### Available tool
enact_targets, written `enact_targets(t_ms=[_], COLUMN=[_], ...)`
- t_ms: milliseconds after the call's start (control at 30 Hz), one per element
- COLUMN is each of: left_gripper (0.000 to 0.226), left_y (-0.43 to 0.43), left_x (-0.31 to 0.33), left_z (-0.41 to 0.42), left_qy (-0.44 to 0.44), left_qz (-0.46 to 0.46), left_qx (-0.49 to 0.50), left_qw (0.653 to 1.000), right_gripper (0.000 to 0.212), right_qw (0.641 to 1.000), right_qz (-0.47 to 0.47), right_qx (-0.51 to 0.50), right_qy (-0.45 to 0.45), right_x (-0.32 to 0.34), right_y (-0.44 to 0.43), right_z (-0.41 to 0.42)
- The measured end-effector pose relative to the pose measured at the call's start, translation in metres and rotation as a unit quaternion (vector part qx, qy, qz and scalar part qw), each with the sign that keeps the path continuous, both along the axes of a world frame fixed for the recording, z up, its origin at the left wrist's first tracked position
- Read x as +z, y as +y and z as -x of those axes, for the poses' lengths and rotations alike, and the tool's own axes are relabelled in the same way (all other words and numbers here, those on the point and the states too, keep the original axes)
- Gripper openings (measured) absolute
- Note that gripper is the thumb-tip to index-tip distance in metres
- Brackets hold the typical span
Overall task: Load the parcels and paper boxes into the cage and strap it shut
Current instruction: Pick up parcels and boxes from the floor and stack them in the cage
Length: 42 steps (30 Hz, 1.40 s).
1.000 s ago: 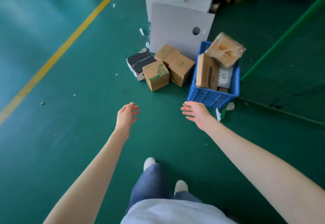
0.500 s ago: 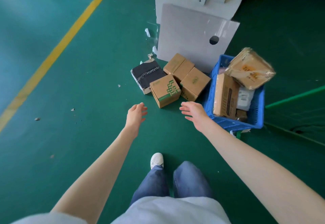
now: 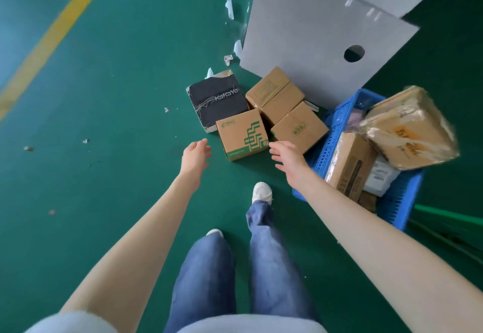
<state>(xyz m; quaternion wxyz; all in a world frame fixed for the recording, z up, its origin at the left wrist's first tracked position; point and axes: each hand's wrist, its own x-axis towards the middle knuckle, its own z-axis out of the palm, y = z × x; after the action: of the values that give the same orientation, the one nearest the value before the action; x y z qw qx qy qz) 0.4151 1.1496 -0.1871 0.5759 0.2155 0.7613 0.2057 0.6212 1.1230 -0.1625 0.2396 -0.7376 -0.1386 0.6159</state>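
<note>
Open floor: a wide stretch of green floor (image 3: 104,176) is seen on the left, and a yellow line (image 3: 52,37) is painted across it well apart from the boxes.
Back edge: the heap is closed in at the back by a grey board (image 3: 313,32) with a round hole in it.
Right edge: a blue basket (image 3: 400,202) full of parcels is set just beside the heap, and a plastic-wrapped parcel (image 3: 410,126) is piled on top of it.
Green-printed box (image 3: 243,134): it is set on the floor at the front of the heap, touching a black parcel (image 3: 218,100) behind it and a plain brown box (image 3: 300,126) on its right. Its front and left sides are left open.
Left hand (image 3: 196,155): it is held out just left of the green-printed box, fingers loose, with nothing held.
Right hand (image 3: 287,156): it is held out at the box's right front corner, fingers spread, with nothing held. Whether the box is touched cannot be told.
Arms: both are stretched forward and down, with the green-printed box between the hands.
</note>
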Motion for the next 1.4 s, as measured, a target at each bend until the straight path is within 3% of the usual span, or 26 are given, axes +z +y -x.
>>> enact_targets(t_ms=[133, 267, 433, 567, 733, 967, 1267, 1300, 1400], left_gripper=[0.024, 0.042, 0.057, 0.075, 0.071, 0.07, 0.073, 0.072, 0.069], left_y=[0.014, 0.047, 0.051, 0.045, 0.045, 0.038, 0.047, 0.055, 0.055], left_x=[-0.023, -0.116, -0.255, -0.325, -0.369, -0.322, -0.152, -0.106, -0.048], left_z=[-0.01, -0.027, -0.034, -0.038, -0.041, -0.041, -0.055, -0.059, -0.066], left_qy=[0.026, 0.063, 0.091, 0.073, 0.02, 0.015, 0.023, 0.018, 0.013], left_qz=[-0.012, 0.004, 0.015, 0.042, 0.046, 0.038, 0.002, -0.004, -0.019], left_qx=[-0.018, -0.049, -0.098, -0.091, -0.02, 0.005, -0.002, -0.025, -0.062], left_qw=[0.999, 0.997, 0.991, 0.992, 0.999, 0.999, 1.0, 1.0, 0.998], right_gripper=[0.021, 0.045, 0.048, 0.057, 0.052, 0.049, 0.04, 0.037, 0.046], right_qw=[0.999, 0.997, 0.993, 0.993, 0.996, 0.996, 0.997, 0.997, 0.996], right_qz=[-0.002, 0.027, 0.045, 0.062, 0.065, 0.075, 0.068, 0.064, 0.057], right_qx=[0.021, 0.055, 0.09, 0.067, 0.042, 0.018, -0.024, -0.044, -0.07], right_qy=[-0.027, -0.041, -0.056, -0.079, -0.055, -0.036, -0.013, -0.01, -0.007], right_x=[-0.024, -0.117, -0.257, -0.336, -0.384, -0.349, -0.185, -0.141, -0.083], right_y=[0.018, 0.059, 0.082, 0.075, 0.077, 0.074, 0.072, 0.07, 0.061], right_z=[-0.014, -0.027, -0.022, -0.017, -0.018, -0.018, -0.032, -0.038, -0.047])
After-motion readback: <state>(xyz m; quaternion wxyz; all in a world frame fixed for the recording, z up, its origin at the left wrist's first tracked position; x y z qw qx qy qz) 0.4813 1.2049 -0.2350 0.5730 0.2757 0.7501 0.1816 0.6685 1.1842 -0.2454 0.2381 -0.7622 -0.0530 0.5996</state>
